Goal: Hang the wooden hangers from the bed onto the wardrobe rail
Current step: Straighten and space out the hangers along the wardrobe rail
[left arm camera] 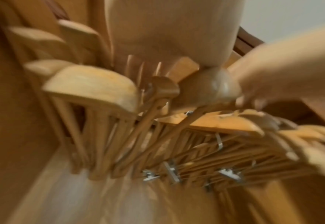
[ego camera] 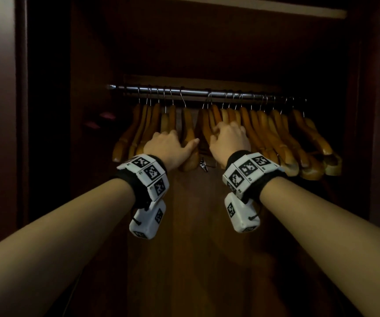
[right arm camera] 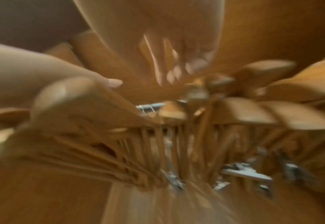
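Roughly twenty wooden hangers (ego camera: 262,124) hang on one rail (ego camera: 184,91); two hands.

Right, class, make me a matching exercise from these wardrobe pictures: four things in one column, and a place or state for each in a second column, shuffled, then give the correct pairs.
Column one:
1. metal rail
2. wooden hangers
3. left hand
4. right hand

Column two:
A. hooked in a row, hanging down
B. on the hangers left of the middle gap
C. runs across the wardrobe, above both hands
D. on the hangers right of the middle gap

Pairs: 1-C, 2-A, 3-B, 4-D
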Demonstrator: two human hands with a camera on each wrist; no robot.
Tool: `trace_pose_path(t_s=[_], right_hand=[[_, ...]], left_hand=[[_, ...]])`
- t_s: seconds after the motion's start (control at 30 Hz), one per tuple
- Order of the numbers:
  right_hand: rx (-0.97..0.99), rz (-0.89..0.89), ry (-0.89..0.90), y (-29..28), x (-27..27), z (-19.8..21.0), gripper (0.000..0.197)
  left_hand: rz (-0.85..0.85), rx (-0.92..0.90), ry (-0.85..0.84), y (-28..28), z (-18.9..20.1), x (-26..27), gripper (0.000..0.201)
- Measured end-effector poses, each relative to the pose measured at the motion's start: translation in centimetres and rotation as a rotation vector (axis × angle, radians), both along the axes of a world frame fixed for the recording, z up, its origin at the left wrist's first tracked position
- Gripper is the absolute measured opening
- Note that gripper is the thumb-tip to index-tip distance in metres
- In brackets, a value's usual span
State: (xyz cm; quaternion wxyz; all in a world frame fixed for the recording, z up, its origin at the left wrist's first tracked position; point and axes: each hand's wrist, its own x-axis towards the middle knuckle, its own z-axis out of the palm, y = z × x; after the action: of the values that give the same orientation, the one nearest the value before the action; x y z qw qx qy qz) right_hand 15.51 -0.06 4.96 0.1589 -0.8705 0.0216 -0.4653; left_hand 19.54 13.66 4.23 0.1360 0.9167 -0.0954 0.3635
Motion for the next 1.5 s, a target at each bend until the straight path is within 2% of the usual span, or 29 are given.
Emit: trace_pose_path(t_s=[0.07, 0.17, 0.27, 0.37, 0.57, 0.83, 0.93, 1.07, 1.2, 1.33, 1.5], right_hand=[[-0.068, -0.072, 0.103, -0.8, 0.0, -0.5, 0.039], [-0.224, -0.150, 0.115, -1.0, 0.2, -1.2, 0.042], [-0.219, -0.177, 0.122, -0.7, 0.2, -1.4, 0.045], [-0.220, -0.224, 0.164, -0.3, 0.4, -1.5, 0.051], [-0.283, -0.284, 0.195, 0.0, 0.9, -1.5, 0.049], [-0.215, -0.233, 0.230, 0.7, 0.8, -1.3, 0.058], [-0.179, -0.200, 0.217, 1.0, 0.6, -1.2, 0.051], [-0.331, -0.259, 0.154, 1.4, 0.8, -1.7, 0.031], [-0.130, -0.212, 0.228, 1.0, 0.8, -0.9, 0.028], [-0.062, -0.116, 0.289, 1.4, 0.7, -0.7, 0.027], [0.187, 0.024, 0.297, 2.5, 1.2, -1.2, 0.045]], left_hand=[[-0.072, -0.013, 0.009, -0.5, 0.1, 0.5, 0.064], [-0.238, 0.043, -0.010, -1.0, 0.2, 0.5, 0.049], [-0.327, -0.002, 0.035, -1.2, 0.0, 0.0, 0.043], [-0.332, -0.069, 0.039, -0.7, -0.3, -0.1, 0.042], [-0.345, -0.116, 0.049, -0.3, -0.8, -0.2, 0.043], [-0.352, -0.118, 0.040, -0.1, -0.9, -0.2, 0.043], [-0.348, -0.113, 0.038, 0.0, -0.9, -0.3, 0.043], [-0.344, -0.110, 0.039, -0.1, -0.9, -0.4, 0.043], [-0.353, -0.114, 0.044, 0.0, -1.0, -0.6, 0.043], [-0.356, -0.108, 0.046, 0.0, -1.0, -0.7, 0.044], [-0.361, -0.105, 0.050, 0.2, -1.0, -0.6, 0.044]])
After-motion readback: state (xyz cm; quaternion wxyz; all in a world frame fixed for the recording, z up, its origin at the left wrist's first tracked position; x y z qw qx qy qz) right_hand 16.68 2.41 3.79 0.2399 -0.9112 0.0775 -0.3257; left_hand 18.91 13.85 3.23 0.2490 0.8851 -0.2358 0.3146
